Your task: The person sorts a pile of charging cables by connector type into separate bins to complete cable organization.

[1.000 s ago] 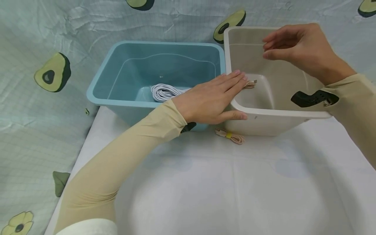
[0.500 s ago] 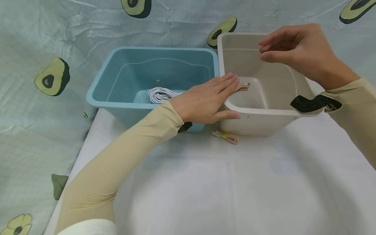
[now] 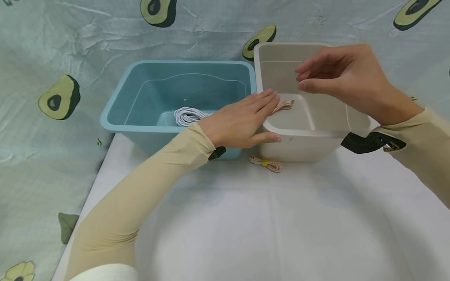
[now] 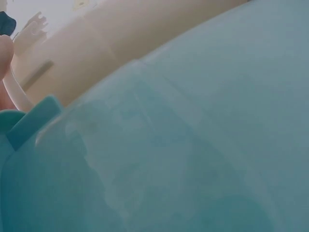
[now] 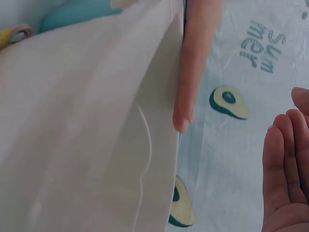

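My left hand (image 3: 242, 121) lies flat, fingers straight, across the adjoining rims of a blue plastic bin (image 3: 147, 129) and a beige plastic bin (image 3: 299, 150). Above the beige bin hovers my right hand (image 3: 348, 80), fingers loosely bent and nothing held. Inside the blue bin is a coiled white cable (image 3: 189, 116), partly hidden by the left arm. A pinkish cable (image 3: 285, 105) lies in the beige bin, partly covered by the left fingertips. In the left wrist view, the blue bin's wall (image 4: 169, 135) fills most of the picture.
A second pinkish cable bundle (image 3: 266, 164), bound with a yellow tie, lies on the white tablecloth (image 3: 225, 234) in front of where the bins meet. An avocado-print cloth (image 3: 207, 35) hangs behind both bins and along the left side.
My right hand has come lower and slightly left over the beige bin. My left hand stays on the rims. The head view has shifted slightly.
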Tool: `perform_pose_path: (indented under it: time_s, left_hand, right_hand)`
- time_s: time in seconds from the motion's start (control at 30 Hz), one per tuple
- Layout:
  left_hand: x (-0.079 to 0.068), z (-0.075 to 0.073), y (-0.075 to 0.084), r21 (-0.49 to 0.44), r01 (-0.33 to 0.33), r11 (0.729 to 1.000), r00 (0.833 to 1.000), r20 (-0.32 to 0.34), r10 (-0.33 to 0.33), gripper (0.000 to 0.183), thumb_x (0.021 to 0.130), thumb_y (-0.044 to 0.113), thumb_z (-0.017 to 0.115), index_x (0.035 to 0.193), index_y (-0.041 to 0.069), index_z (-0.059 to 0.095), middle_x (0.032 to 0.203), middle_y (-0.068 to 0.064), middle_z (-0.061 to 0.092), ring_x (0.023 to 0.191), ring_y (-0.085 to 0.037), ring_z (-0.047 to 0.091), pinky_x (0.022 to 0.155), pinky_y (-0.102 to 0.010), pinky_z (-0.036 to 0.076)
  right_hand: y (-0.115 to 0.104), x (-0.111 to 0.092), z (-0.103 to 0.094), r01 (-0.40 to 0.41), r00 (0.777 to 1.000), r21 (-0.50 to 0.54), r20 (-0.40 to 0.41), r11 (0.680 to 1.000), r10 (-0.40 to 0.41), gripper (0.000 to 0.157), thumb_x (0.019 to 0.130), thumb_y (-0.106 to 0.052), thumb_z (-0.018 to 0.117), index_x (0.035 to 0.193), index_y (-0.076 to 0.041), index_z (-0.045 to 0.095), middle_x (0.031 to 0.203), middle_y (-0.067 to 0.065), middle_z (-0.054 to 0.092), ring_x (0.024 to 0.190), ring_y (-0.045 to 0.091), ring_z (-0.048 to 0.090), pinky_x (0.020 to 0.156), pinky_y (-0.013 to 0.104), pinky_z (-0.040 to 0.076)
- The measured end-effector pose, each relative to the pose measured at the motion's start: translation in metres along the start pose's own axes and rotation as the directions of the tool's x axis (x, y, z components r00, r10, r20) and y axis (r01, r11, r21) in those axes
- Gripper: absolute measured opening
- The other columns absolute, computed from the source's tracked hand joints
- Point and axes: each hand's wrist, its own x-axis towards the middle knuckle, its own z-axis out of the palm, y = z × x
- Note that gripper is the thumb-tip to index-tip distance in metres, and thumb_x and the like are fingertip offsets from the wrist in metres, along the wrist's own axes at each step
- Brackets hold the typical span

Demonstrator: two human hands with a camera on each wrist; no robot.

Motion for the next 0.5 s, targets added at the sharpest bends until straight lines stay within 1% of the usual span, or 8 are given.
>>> perform_pose_path:
  time_s: [0.1, 0.23, 0.37, 0.5]
  left_hand:
    - [0.000, 0.001, 0.000, -0.006, 0.001, 1.000, 1.000, 0.003, -0.001, 0.094, 0.103, 0.069, 0.039, 0.167, 0.011, 0.003, 0.177, -0.005, 0.000, 0.166, -0.019, -0.005, 0.137, -0.032, 0.001]
    - [0.001, 0.002, 0.000, -0.011, -0.003, 1.000, 1.000, -0.002, 0.003, 0.095, 0.103, 0.068, 0.040, 0.167, 0.009, 0.004, 0.177, -0.007, 0.002, 0.166, -0.021, -0.003, 0.137, -0.033, 0.002]
    - [0.002, 0.001, 0.000, -0.014, -0.007, 1.000, 1.000, -0.007, 0.007, 0.095, 0.103, 0.067, 0.041, 0.167, 0.008, 0.004, 0.177, -0.008, 0.003, 0.166, -0.022, -0.002, 0.137, -0.034, 0.002]
    - [0.002, 0.001, 0.000, -0.023, -0.004, 1.000, 1.000, -0.008, 0.003, 0.096, 0.103, 0.068, 0.042, 0.167, 0.008, 0.004, 0.177, -0.007, 0.002, 0.166, -0.022, -0.002, 0.137, -0.034, 0.002]
  right_hand:
    - [-0.004, -0.006, 0.004, 0.015, 1.000, -0.005, 0.003, 1.000, -0.015, 0.023, 0.087, -0.001, 0.080, 0.109, 0.001, 0.077, 0.098, 0.003, 0.077, 0.082, 0.012, 0.075, 0.076, 0.013, 0.061]
    - [-0.009, -0.015, 0.012, 0.014, 1.000, 0.008, -0.004, 1.000, -0.014, 0.021, 0.086, 0.000, 0.081, 0.107, 0.001, 0.077, 0.097, 0.003, 0.076, 0.080, 0.012, 0.074, 0.076, 0.013, 0.061]
    - [-0.013, -0.026, 0.021, 0.009, 1.000, 0.046, -0.002, 0.999, -0.009, 0.021, 0.086, 0.001, 0.081, 0.106, 0.001, 0.076, 0.096, 0.003, 0.077, 0.080, 0.013, 0.076, 0.075, 0.015, 0.062]
    - [-0.014, -0.037, 0.029, 0.027, 0.999, 0.138, 0.017, 0.990, -0.030, 0.022, 0.084, 0.006, 0.080, 0.105, 0.001, 0.077, 0.095, 0.002, 0.079, 0.081, 0.012, 0.076, 0.075, 0.016, 0.062]
